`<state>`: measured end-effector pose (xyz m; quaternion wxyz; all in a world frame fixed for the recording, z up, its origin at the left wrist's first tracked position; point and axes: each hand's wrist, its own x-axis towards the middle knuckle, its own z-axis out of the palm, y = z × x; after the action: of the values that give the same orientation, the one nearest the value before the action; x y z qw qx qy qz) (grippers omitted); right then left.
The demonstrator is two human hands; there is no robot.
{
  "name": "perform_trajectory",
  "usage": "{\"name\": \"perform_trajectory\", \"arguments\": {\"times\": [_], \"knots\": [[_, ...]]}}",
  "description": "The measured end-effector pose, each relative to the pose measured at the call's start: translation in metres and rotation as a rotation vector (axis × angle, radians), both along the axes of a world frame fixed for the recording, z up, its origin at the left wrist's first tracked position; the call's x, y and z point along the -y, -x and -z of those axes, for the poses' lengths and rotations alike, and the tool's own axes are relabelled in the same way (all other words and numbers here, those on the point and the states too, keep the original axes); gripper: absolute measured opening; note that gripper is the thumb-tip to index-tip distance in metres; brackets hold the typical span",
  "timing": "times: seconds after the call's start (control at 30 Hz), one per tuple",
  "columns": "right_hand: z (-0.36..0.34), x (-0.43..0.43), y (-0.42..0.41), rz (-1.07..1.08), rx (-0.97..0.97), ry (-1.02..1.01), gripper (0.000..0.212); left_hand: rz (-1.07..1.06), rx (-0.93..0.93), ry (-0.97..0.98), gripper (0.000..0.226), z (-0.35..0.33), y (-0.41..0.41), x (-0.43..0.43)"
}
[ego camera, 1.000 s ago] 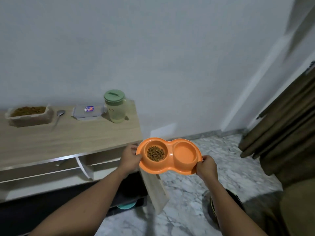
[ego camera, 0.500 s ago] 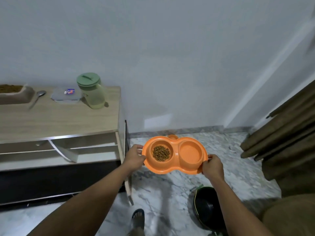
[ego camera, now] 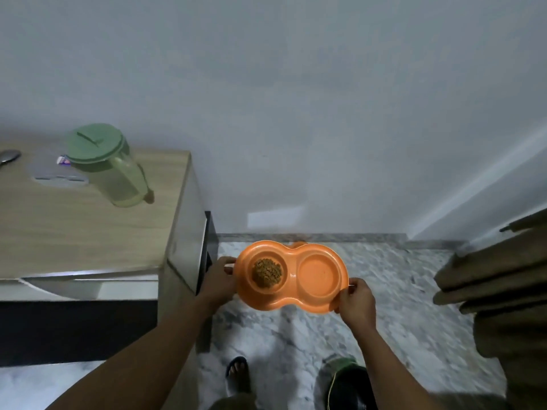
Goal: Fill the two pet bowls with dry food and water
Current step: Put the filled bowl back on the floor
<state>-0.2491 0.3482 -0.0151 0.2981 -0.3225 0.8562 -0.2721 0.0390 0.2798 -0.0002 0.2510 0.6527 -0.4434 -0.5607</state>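
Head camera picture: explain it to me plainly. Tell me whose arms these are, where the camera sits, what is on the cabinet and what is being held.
There is no machine here. A person wears a wide-angle camera on the head, so you look down along their own two bare arms. The left hand and the right hand each grip one end of an orange double pet bowl, holding it level above the marble floor near the wall. Its left cup holds dry food; whether the right cup holds water is hard to tell. On the wooden cabinet to the left stand a pale jug with a green lid, a flat clear box lid behind it, and a spoon at the picture's edge. A brown curtain hangs on the right, and a sandalled foot shows below.
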Motion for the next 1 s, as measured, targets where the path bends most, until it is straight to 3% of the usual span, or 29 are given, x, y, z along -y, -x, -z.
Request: {"name": "perform_trajectory", "arguments": {"times": [0.2,0.33,0.47,0.6,0.73,0.83,0.9,1.0], "knots": [[0.061,0.082,0.022,-0.052,0.057,-0.045,0.010,-0.118,0.068,-0.025,0.024,0.065,0.021,0.069],[0.115,0.132,0.030,-0.084,0.069,-0.105,0.008,-0.197,0.056,-0.101,0.050,0.133,0.034,0.110],[0.195,0.176,0.035,-0.117,0.102,-0.167,0.011,-0.303,0.106,-0.171,0.024,0.239,0.033,0.138],[0.258,0.209,0.030,-0.118,0.160,-0.223,0.007,-0.365,0.120,-0.213,0.041,0.284,0.041,0.167],[0.342,0.240,0.021,-0.125,0.202,-0.226,0.037,-0.387,0.117,-0.250,0.046,0.382,0.038,0.189],[0.412,0.255,0.018,-0.182,0.204,-0.237,0.016,-0.384,0.144,-0.284,0.043,0.457,0.032,0.200],[0.462,0.265,0.018,-0.202,0.191,-0.248,0.014,-0.398,0.127,-0.304,0.038,0.503,0.030,0.210],[0.521,0.280,0.014,-0.214,0.216,-0.306,0.016,-0.403,0.124,-0.359,0.048,0.562,0.026,0.227]]}}
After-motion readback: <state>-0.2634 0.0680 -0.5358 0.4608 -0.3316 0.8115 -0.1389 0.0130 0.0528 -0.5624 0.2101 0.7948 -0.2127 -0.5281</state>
